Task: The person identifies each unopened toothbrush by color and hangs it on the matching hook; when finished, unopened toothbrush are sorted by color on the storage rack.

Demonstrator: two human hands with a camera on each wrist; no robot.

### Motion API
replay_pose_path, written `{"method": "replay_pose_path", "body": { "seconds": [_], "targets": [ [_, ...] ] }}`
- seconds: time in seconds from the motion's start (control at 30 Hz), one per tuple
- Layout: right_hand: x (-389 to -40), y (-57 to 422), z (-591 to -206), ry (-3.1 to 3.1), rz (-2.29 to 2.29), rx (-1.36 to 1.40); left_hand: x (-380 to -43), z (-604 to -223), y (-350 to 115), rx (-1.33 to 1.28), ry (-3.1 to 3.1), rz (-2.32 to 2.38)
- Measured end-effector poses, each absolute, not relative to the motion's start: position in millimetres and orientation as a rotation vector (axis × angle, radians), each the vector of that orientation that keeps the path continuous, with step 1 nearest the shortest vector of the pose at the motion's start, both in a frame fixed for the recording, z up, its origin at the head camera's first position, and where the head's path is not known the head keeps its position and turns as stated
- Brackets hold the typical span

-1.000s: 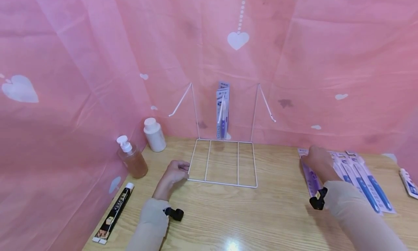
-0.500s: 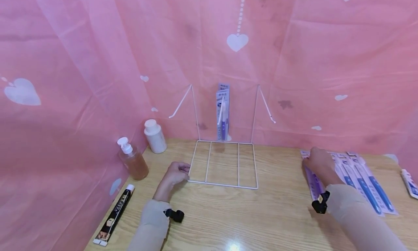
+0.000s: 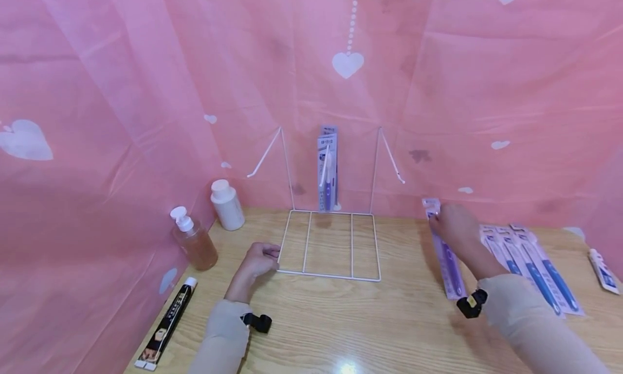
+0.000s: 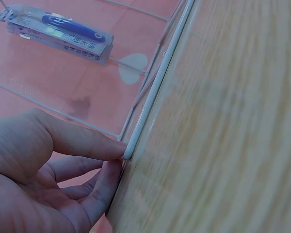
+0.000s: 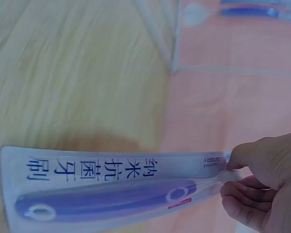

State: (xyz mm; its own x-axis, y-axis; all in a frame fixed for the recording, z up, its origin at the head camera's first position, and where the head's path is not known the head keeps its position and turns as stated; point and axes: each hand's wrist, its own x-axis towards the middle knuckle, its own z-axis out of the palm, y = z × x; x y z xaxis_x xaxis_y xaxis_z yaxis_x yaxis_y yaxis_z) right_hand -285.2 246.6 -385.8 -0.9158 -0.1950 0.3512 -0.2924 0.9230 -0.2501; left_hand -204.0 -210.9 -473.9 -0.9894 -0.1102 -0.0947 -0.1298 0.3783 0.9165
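My left hand (image 3: 258,259) pinches the front left corner of a white wire rack (image 3: 328,276) between thumb and fingers; the left wrist view shows the fingertips right on the wire (image 4: 157,80). At the right, my right hand (image 3: 457,228) grips a packaged purple toothbrush (image 3: 450,268) near its upper end. In the right wrist view the purple-handled toothbrush (image 5: 111,196) lies in clear blister packaging, pinched by thumb and fingers. Several toothbrush packs (image 3: 328,174) hang on the rack's middle hook. The two outer hooks (image 3: 265,152) carry nothing.
Several blue packaged toothbrushes (image 3: 532,268) lie at the right, beside a small toothpaste tube (image 3: 603,271). On the left stand a pump bottle (image 3: 197,247) and a white bottle (image 3: 227,205), with a black toothpaste box (image 3: 165,325) before them. Pink curtain (image 3: 438,93) hangs behind.
My right hand has picked the purple toothbrush pack up from beside the blue ones and moved it left and up. My left hand stays on the rack.
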Motion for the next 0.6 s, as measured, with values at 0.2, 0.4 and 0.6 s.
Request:
{"method": "replay_pose_path", "body": {
  "seconds": [0.2,0.4,0.6],
  "targets": [
    [-268,209,-361,-2.594,0.441,0.420,-203,-475,-214,-0.166,2.601,1.742],
    [-248,180,-340,-2.555,0.495,0.487,-202,-470,-211,-0.203,2.622,1.683],
    [-232,159,-326,-2.519,0.544,0.538,-202,-469,-208,-0.173,2.677,1.617]
  ]
}}
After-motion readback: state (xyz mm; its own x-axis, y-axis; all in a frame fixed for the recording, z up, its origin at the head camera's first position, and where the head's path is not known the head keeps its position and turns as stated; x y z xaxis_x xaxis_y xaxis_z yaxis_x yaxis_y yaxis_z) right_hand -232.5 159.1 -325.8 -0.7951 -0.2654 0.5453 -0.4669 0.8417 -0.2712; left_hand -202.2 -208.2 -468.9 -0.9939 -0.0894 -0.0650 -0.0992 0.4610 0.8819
